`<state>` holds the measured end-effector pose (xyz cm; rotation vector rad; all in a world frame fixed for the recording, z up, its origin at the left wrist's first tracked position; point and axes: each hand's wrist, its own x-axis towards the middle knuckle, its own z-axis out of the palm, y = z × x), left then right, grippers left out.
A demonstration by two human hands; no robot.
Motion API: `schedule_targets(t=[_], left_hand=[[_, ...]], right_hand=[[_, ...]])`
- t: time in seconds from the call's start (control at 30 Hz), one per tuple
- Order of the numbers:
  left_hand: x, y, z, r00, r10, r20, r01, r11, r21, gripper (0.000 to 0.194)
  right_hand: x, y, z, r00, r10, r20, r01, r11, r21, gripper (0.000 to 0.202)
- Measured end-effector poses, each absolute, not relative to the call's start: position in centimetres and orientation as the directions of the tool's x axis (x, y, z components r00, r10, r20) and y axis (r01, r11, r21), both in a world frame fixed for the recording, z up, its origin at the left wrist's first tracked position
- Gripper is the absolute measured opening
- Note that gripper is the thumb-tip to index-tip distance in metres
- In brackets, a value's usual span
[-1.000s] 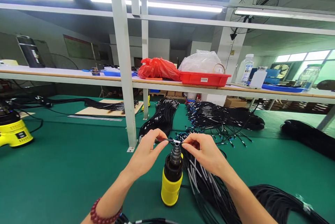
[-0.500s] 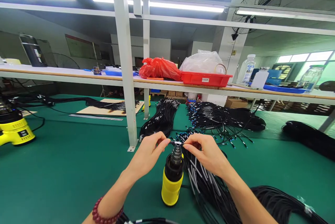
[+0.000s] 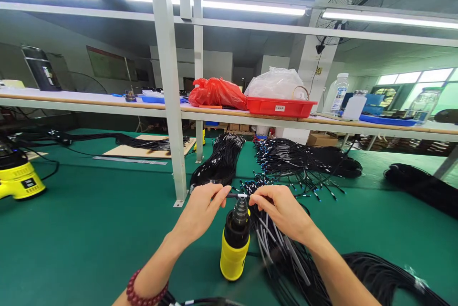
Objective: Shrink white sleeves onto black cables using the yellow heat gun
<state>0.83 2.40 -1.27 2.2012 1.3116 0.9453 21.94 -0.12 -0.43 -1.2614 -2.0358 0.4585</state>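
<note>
A thin black cable (image 3: 232, 195) with a white sleeve (image 3: 242, 195) on it is stretched level between my two hands. My left hand (image 3: 203, 205) pinches its left end between thumb and fingers. On the other side, my right hand (image 3: 281, 210) pinches the cable close to the sleeve. Directly beneath the sleeve is the metal nozzle of a yellow and black heat gun (image 3: 234, 253), which stands upright on the green table. Whether the sleeve touches the nozzle, I cannot tell.
Bundles of black cables (image 3: 286, 258) lie right of the heat gun, with more cable bundles (image 3: 218, 160) behind. A white post (image 3: 171, 105) rises behind my left hand. A shelf (image 3: 214, 114) carries a red tray (image 3: 281, 108). Another yellow heat gun (image 3: 23, 179) sits at far left.
My left hand has shifted slightly left along the cable, so more black cable shows between it and the white sleeve. My right hand and the heat gun look nearly unchanged.
</note>
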Motion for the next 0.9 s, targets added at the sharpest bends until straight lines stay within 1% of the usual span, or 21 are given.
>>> schedule_targets(t=[0.07,0.17,0.27,0.33,0.37,0.5,0.53,0.6,0.7,0.83,0.9], left_hand=[[0.81,2.47,-1.34,0.327,0.874,0.359,0.57,-0.486,0.663,0.042],[0.77,2.55,-1.53,0.32,0.87,0.376,0.501,-0.492,0.712,0.024],[0.75,2.58,-1.65,0.328,0.858,0.396,0.472,-0.511,0.718,0.014],[0.79,2.53,-1.6,0.338,0.849,0.406,0.477,-0.527,0.704,0.014],[0.83,2.49,-1.53,0.342,0.846,0.408,0.492,-0.531,0.69,0.017],[1.03,2.3,-1.33,0.342,0.862,0.375,0.577,-0.507,0.641,0.046],[1.07,2.28,-1.33,0.334,0.87,0.362,0.585,-0.493,0.645,0.051],[1.1,2.28,-1.4,0.324,0.882,0.343,0.586,-0.471,0.659,0.055],[1.05,2.33,-1.48,0.318,0.878,0.358,0.575,-0.478,0.664,0.048],[0.95,2.3,-1.36,0.294,0.867,0.401,0.504,-0.497,0.706,0.027],[0.94,2.24,-1.24,0.303,0.867,0.395,0.486,-0.497,0.719,0.027]], right_hand=[[21.85,-0.13,-0.5,-0.267,0.884,0.383,0.639,0.46,-0.617,0.026],[21.74,0.1,-0.7,-0.244,0.882,0.404,0.611,0.463,-0.642,0.019],[21.76,0.3,-0.83,-0.237,0.882,0.408,0.59,0.464,-0.66,0.016],[21.84,0.26,-0.79,-0.234,0.885,0.402,0.591,0.457,-0.664,0.017],[21.88,0.18,-0.74,-0.237,0.887,0.396,0.597,0.454,-0.661,0.018],[22.01,-0.2,-0.46,-0.286,0.882,0.374,0.637,0.466,-0.614,0.029],[22.01,-0.25,-0.43,-0.297,0.88,0.37,0.643,0.47,-0.604,0.031],[21.98,-0.26,-0.44,-0.304,0.879,0.366,0.652,0.473,-0.593,0.034],[21.87,-0.15,-0.57,-0.282,0.881,0.38,0.654,0.466,-0.596,0.031],[21.68,-0.07,-0.64,-0.255,0.885,0.39,0.609,0.461,-0.646,0.022],[21.61,-0.14,-0.59,-0.257,0.885,0.387,0.586,0.461,-0.666,0.021]])
